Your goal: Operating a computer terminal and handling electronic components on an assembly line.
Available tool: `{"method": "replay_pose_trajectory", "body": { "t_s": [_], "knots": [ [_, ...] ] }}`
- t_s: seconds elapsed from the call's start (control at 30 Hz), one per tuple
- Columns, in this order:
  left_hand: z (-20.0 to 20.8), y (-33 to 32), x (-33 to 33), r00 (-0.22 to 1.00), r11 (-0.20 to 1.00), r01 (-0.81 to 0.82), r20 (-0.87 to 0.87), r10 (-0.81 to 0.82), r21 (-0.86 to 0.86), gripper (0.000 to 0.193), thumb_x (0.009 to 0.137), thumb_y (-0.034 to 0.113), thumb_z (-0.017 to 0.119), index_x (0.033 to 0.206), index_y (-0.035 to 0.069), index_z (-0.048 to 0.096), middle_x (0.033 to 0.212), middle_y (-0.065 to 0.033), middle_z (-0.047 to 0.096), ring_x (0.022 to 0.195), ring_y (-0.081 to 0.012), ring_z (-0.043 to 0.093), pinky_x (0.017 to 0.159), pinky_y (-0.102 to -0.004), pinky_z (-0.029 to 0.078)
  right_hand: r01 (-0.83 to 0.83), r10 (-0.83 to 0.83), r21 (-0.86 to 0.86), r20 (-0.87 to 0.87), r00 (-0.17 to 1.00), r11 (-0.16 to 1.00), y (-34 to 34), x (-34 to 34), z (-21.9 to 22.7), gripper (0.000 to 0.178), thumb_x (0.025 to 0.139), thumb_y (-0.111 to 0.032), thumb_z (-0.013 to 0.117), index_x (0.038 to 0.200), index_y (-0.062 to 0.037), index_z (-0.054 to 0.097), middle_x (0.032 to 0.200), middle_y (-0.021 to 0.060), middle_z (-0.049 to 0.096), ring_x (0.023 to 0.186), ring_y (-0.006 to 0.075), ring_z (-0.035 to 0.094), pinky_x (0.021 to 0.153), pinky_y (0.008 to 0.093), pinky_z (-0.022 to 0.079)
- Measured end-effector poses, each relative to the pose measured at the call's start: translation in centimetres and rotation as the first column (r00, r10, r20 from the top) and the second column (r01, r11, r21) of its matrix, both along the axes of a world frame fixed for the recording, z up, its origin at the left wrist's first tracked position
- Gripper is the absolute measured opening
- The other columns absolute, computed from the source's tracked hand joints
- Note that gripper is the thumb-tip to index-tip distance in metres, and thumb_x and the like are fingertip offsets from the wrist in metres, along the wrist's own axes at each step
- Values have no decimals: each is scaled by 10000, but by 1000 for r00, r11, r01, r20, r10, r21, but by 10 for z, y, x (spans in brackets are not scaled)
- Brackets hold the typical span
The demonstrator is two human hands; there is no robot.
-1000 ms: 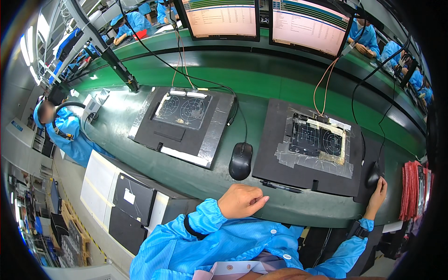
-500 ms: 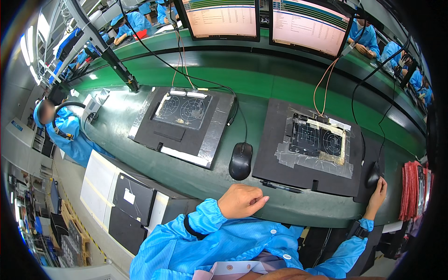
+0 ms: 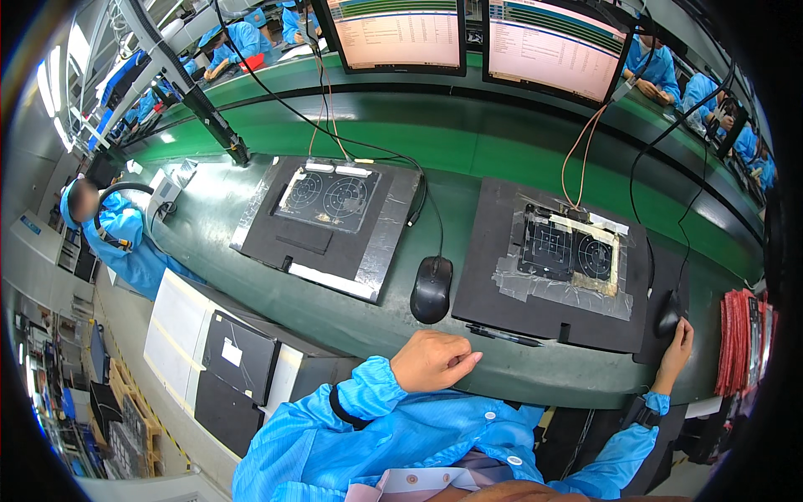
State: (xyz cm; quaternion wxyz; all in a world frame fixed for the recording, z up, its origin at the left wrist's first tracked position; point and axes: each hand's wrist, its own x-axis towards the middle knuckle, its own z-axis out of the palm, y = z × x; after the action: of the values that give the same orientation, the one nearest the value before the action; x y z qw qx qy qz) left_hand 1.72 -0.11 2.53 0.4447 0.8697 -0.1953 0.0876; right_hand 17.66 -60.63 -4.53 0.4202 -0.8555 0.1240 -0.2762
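Note:
My left hand (image 3: 433, 360) rests loosely curled at the bench's front edge, with nothing visible in it. Just beyond it lies a black computer mouse (image 3: 432, 290), untouched. At the far right, my right hand (image 3: 675, 356) has its fingers on a second black mouse (image 3: 668, 315), partly covering it. Between the hands sits a black foam board (image 3: 493, 251) with a taped-down panel (image 3: 552, 248) bearing square and circular target patterns. A similar board (image 3: 335, 259) stands to the left, its dark plate (image 3: 326, 197) marked with two circular targets.
Two monitors (image 3: 393, 38) stand at the back. A black pen (image 3: 504, 336) lies along the right board's front edge. Cables hang over the green bench (image 3: 351, 303). Red sleeves (image 3: 738, 343) are stacked far right. A co-worker in blue (image 3: 125, 226) is at the left.

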Motion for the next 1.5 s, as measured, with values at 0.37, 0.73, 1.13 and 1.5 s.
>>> {"method": "replay_pose_trajectory", "body": {
  "t_s": [0.37, 0.73, 1.13, 1.5],
  "knots": [
    [1, 0, 0, 1000, 1000, -3, 2, 3, -7, 337, 993, 183, 719, 724, 65, 555, 629, -90, 587, 557, -318, 604, 535, -440, 453, -12, 12, 13, 22, 1000, 1000, -5, 2, -6, 387, 1119, -335, 597, 1268, 7, 699, 1220, 99, 719, 1150, 190, 632, 1067, 325, 455],
    [-1, 0, -1, 1000, 1000, -1, 5, 1, 10, 328, 992, 187, 719, 733, 64, 562, 636, -89, 589, 564, -316, 607, 540, -439, 458, -16, 15, 17, 20, 1000, 1000, -2, 1, -3, 384, 1121, -332, 595, 1261, 11, 695, 1209, 93, 715, 1146, 186, 629, 1064, 319, 454],
    [0, 0, -1, 1000, 1000, -4, 5, 4, 6, 324, 989, 183, 722, 734, 64, 562, 633, -89, 591, 560, -313, 608, 537, -437, 459, -10, 10, -4, 9, 1000, 1000, -2, 1, -2, 396, 1123, -345, 592, 1260, 12, 695, 1215, 97, 717, 1159, 193, 632, 1075, 325, 451],
    [0, 0, -1, 1000, 1000, -4, 0, 4, 0, 342, 992, 179, 720, 718, 61, 553, 628, -91, 582, 557, -316, 600, 540, -440, 453, -5, 5, 2, 7, 1000, 1000, 2, 0, 1, 380, 1124, -328, 591, 1256, 12, 697, 1210, 99, 718, 1148, 193, 634, 1066, 325, 456]
  ]
}}
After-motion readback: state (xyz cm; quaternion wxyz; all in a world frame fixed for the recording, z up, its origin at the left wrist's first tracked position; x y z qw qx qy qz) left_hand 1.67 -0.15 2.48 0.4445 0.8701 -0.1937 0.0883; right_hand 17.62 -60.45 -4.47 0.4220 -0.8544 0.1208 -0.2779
